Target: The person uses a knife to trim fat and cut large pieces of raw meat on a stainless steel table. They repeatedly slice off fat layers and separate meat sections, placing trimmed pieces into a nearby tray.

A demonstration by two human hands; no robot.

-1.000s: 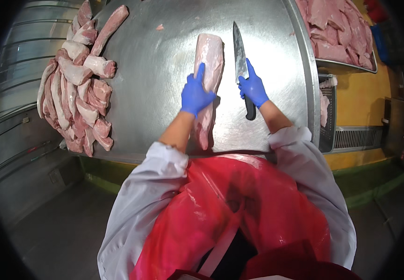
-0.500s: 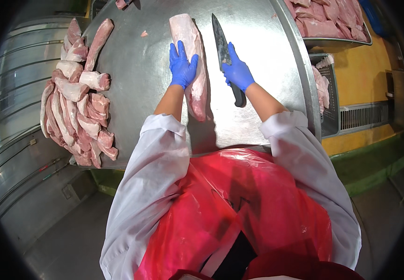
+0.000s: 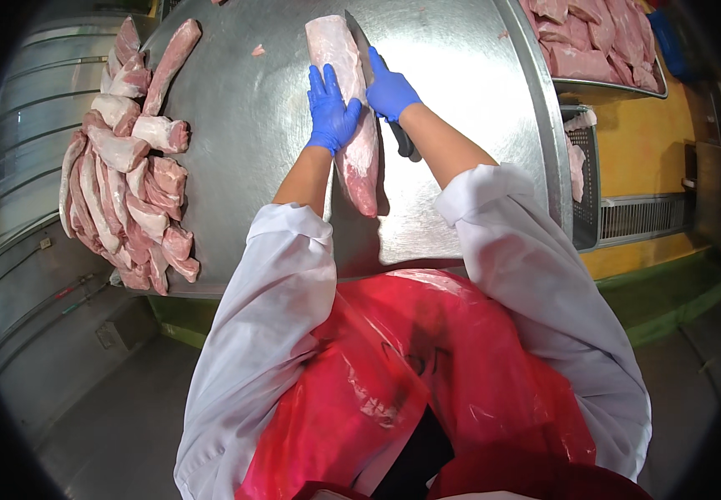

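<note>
Taking the long cut (image 3: 360, 154) as the dial's centre, it lies on the table (image 3: 477, 100) roughly from twelve to six, the person's left hand (image 3: 333, 114) on it. Just beside it, between one and two, is the knife (image 3: 362, 42), in the right hand (image 3: 390, 93), tip toward eleven. A small scrap (image 3: 258, 51) lies at ten, the pile of cuts (image 3: 123, 154) at nine. Beyond the table's edge are a tray (image 3: 610, 86) of meat pieces (image 3: 581, 62), between two and three, and a basket (image 3: 590, 183), between three and four.

Right hand (image 3: 392, 94) hides upper knife handle (image 3: 404, 142) from me; left hand (image 3: 333, 115) covers part of pork loin (image 3: 334, 42). I can't tell whether blade (image 3: 360, 42) touches loin. Top edge cuts off metal meat tray (image 3: 610, 86). Pinkish scrap (image 3: 258, 51) too small to identify.
</note>
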